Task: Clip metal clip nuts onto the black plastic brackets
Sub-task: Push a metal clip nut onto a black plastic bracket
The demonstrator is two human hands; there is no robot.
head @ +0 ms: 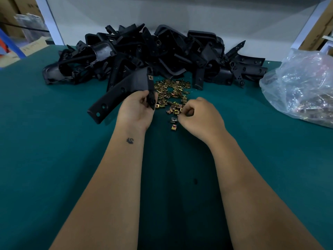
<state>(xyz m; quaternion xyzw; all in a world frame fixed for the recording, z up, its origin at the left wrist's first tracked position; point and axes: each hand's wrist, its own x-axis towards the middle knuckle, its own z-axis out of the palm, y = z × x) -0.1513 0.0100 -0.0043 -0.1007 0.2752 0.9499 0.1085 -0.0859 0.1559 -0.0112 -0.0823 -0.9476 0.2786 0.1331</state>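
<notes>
My left hand grips a black plastic bracket by its near end, held tilted above the green table. One brass-coloured clip nut sits clipped on the bracket's upper edge. My right hand hovers with curled fingers at the near edge of a loose heap of clip nuts; its fingertips pinch at a nut, though the nut itself is mostly hidden. Two single clip nuts lie just left of that hand.
A big pile of black brackets fills the back of the green table. A crumpled clear plastic bag lies at the right. White frame posts and cardboard boxes stand behind.
</notes>
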